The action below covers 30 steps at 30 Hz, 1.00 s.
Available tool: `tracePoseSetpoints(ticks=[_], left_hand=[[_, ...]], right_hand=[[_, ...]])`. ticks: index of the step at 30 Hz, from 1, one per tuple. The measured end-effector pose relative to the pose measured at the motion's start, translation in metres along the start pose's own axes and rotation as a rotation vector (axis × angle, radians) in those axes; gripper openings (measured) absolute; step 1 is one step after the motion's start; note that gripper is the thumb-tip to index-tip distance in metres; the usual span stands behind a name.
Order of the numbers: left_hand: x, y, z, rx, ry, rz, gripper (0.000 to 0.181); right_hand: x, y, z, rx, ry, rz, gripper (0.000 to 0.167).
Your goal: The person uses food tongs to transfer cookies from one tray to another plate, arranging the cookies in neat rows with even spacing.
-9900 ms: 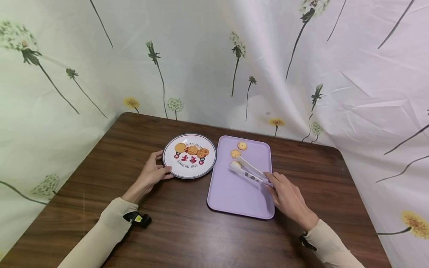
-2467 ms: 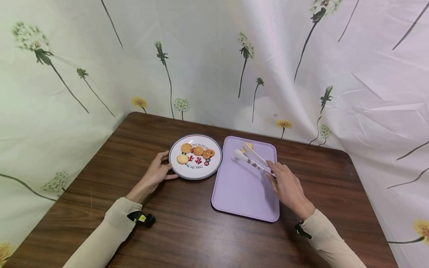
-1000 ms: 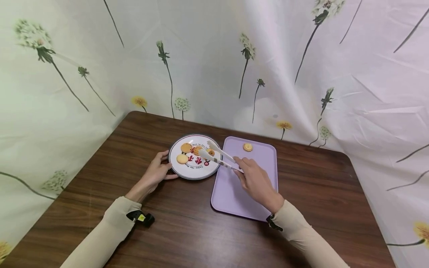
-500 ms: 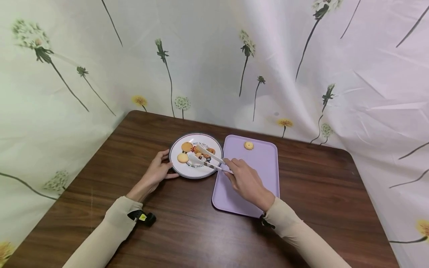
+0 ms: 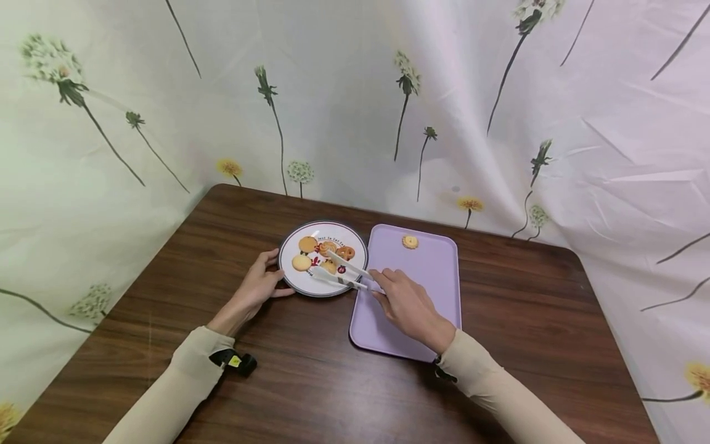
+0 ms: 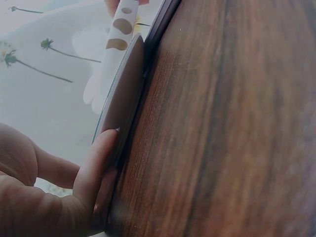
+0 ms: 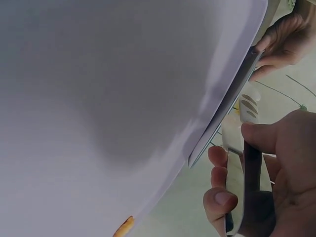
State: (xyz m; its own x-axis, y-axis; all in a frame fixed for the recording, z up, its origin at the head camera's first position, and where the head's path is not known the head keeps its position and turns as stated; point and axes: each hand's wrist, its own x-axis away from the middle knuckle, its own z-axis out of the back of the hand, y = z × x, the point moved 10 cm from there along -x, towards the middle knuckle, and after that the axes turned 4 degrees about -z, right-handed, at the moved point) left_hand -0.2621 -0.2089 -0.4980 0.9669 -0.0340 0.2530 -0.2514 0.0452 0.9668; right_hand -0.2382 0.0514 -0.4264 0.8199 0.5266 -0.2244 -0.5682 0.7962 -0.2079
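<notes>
My left hand (image 5: 259, 285) holds the near-left rim of a round white plate (image 5: 316, 288), thumb on its edge. Several cookies lie on the plate, among them a pretzel-shaped cookie (image 5: 346, 253) and a plain round cookie (image 5: 302, 263). In my right hand (image 5: 407, 305) I grip white spotted tongs (image 5: 350, 283), which reach left over the plate. Their arms stand spread, with a yellowish cookie (image 5: 328, 266) lying on the plate between them. The right wrist view shows thumb and fingers on either side of the tongs (image 7: 253, 170).
A purple tray (image 5: 410, 333) sits right of the plate, under my right hand. One crimped cookie (image 5: 410, 242) lies near its far edge. The brown wooden table (image 5: 310, 382) ends at a flower-printed curtain (image 5: 344, 111).
Over the last seconds the tongs have carried a cookie left from tray to plate, and their arms have now spread around it. My left hand stays at the plate's rim.
</notes>
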Motion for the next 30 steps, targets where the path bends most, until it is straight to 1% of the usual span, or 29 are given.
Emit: tracePoseSetpoints(ticks=[10, 13, 16, 22, 25, 30], left_hand=[[0.0, 0.002, -0.002, 0.002, -0.002, -0.004, 0.064], [0.0, 0.001, -0.002, -0.002, -0.005, -0.005, 0.064], [0.0, 0.001, -0.001, -0.006, -0.001, -0.007, 0.064], [0.001, 0.002, 0.001, -0.009, 0.003, -0.008, 0.063], [0.001, 0.001, 0.001, -0.011, 0.003, -0.009, 0.063], [0.001, -0.001, 0.002, -0.012, 0.001, -0.01, 0.064]], right_hand=[[-0.004, -0.003, -0.001, -0.007, -0.012, -0.01, 0.042], [-0.003, 0.0, 0.001, -0.024, -0.012, -0.026, 0.044], [-0.002, 0.003, 0.008, -0.041, 0.01, -0.039, 0.044], [-0.002, 0.018, 0.029, -0.061, 0.077, -0.075, 0.045], [0.0, 0.029, 0.036, -0.058, 0.092, -0.092, 0.045], [0.003, 0.05, 0.042, -0.028, 0.101, -0.115, 0.047]])
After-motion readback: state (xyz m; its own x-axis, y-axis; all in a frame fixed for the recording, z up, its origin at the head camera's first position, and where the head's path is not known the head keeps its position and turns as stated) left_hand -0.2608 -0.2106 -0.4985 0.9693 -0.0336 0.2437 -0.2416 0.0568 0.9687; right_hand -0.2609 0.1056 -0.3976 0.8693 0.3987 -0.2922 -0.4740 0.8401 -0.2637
